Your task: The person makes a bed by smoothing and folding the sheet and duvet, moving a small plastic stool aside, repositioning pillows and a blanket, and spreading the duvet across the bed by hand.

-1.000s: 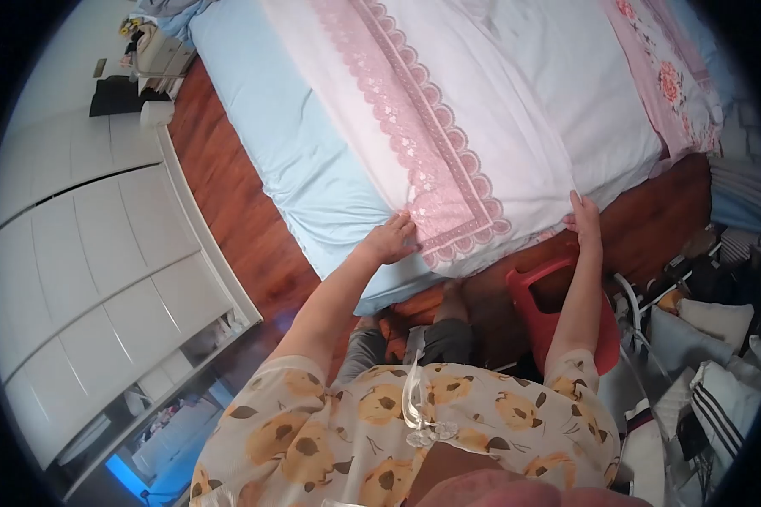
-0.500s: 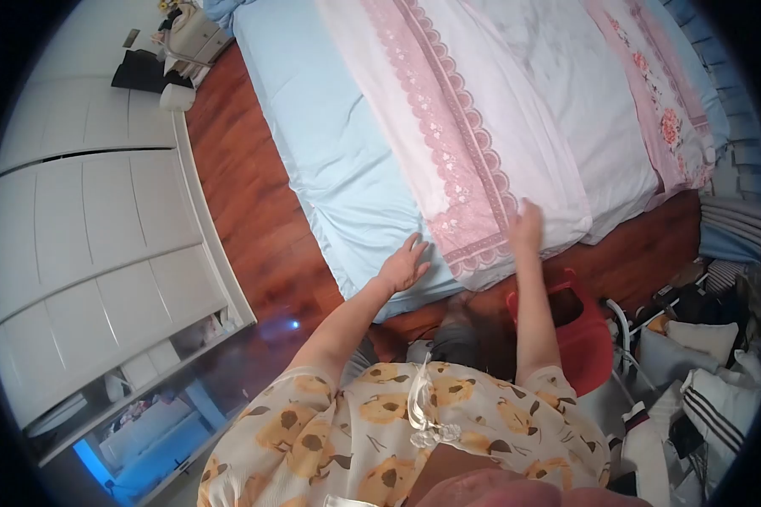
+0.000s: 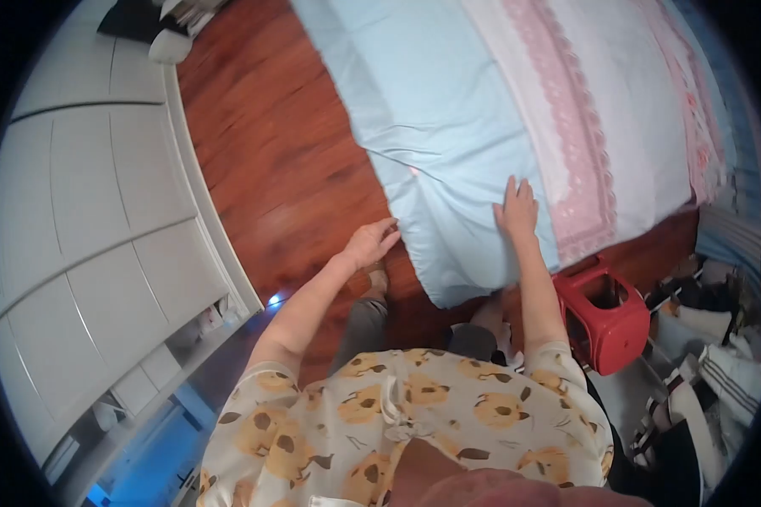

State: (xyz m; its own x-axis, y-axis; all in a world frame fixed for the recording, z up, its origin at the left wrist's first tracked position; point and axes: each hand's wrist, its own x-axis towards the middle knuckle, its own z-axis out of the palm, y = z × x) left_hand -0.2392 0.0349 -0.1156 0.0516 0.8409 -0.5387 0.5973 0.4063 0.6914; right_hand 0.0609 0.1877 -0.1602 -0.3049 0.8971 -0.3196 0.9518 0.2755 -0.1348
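The wrinkled pale-blue cloth sheet [image 3: 457,169] lies ahead, right of our half-curled left hand [image 3: 369,245], its long edge slanting away leftward; grip unclear. Our right hand [image 3: 520,215], fingers extended, rests on it.

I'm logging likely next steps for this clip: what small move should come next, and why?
Probably draw the edge of the blue sheet gently outward with the left hand, the right hand steadying the top: creases run inward from that edge, and the left fingertips are right beside it.
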